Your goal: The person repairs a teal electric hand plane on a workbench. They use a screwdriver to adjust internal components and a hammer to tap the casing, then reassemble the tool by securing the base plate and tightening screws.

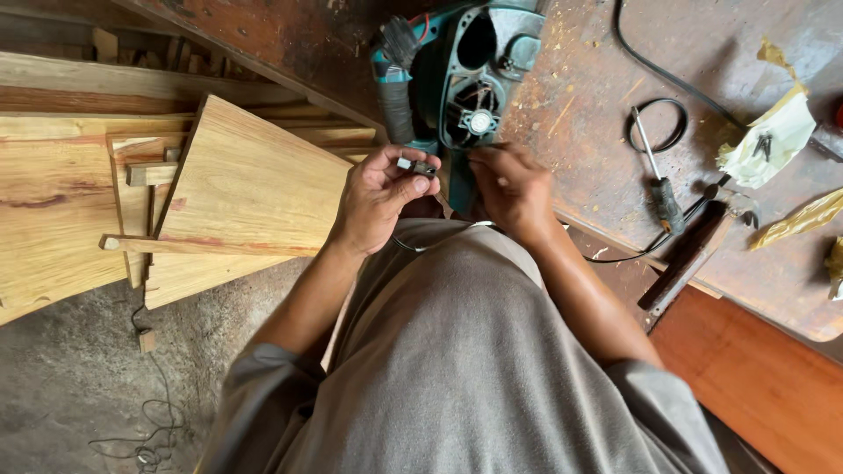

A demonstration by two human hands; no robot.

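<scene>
Landmark: the teal power tool [465, 83], lying opened on the workbench [606, 132] with its motor cavity facing up. Far to its left, pale wooden boards [246, 184] are lying stacked and overlapping, apparently set aside off the bench. Just below and left of the tool, the left hand [378, 202] is holding a small dark part [416, 166] up near the cavity, thumb and fingertips pinching it, probably so it stays within view. Just below the tool, the right hand [509, 189] is hovering at the housing's lower edge, fingers curled together; whether they are gripping anything cannot be told. To the tool's right, a screwdriver [659, 180] is lying within reach beside a loop of black cable [659, 123]. Farther right, a scrap of paper [768, 140] is holding several dark screws [762, 145], likely kept there against loss. Below the tool, the person's grey-clad knee is blocking the bench edge.
</scene>
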